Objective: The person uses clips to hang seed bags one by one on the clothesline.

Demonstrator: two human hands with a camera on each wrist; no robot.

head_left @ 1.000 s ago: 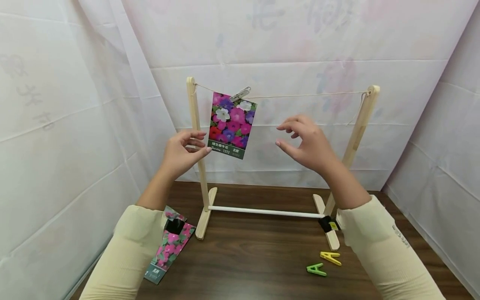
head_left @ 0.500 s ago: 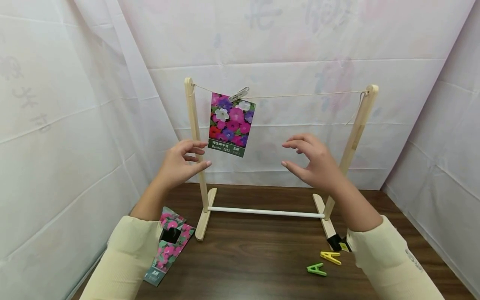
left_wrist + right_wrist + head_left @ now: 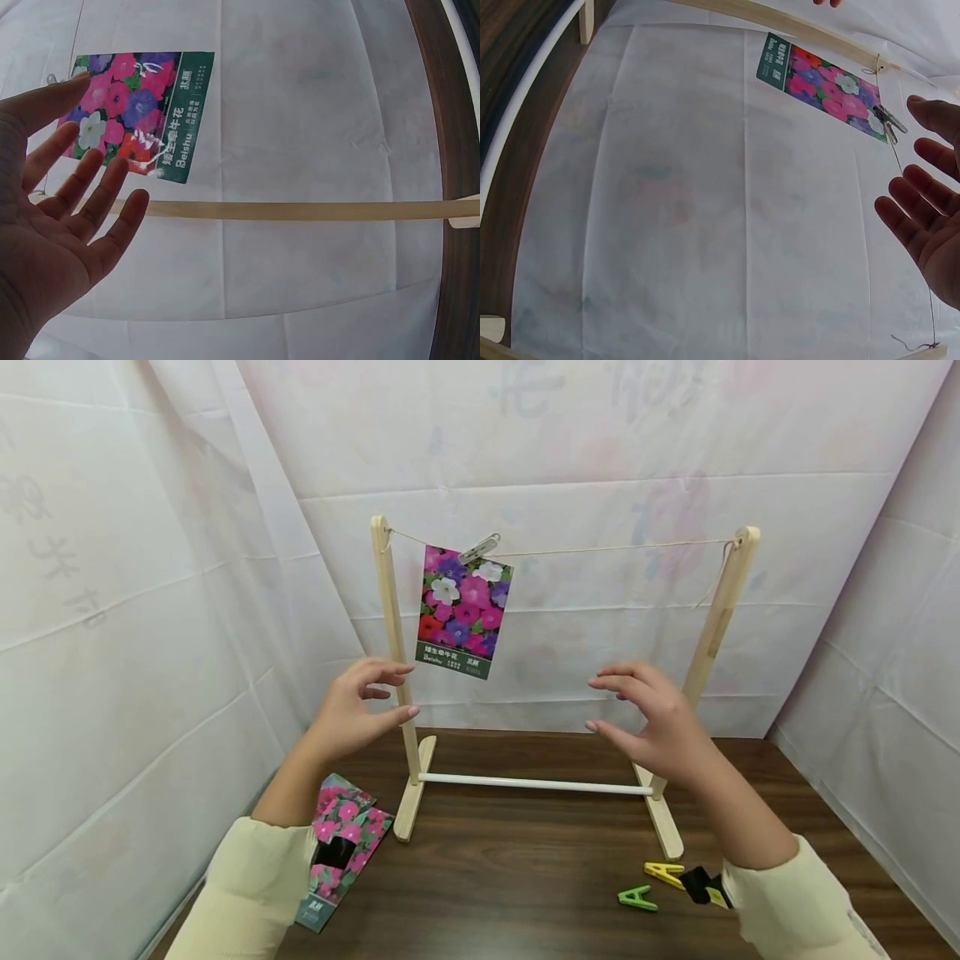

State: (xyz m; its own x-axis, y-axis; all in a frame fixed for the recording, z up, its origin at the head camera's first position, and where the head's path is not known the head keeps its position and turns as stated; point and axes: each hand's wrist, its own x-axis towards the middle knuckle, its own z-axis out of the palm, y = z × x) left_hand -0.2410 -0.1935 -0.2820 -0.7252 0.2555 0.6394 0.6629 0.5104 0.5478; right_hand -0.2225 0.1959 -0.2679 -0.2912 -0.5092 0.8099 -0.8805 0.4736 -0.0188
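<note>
A flower seed packet hangs slightly tilted near the left end of a string. A silvery clothespin grips its top edge on the string. My left hand is in the air below and left of the packet, in front of the left post, with fingers and thumb apart and nothing held. To the right, my right hand is raised before the right post, its fingers loosely bent and holding nothing. In the right wrist view the clothespin shows beyond that hand's fingertips.
The wooden stand has two posts joined by a white rod. Overlapping pink flower packets lie at left, partly under my left sleeve. A green clothespin and a yellow clothespin lie at front right. White cloth surrounds the table.
My left hand has drawn down and away from the packet's lower corner. My right hand has moved down and to the right. The packet hangs almost still.
</note>
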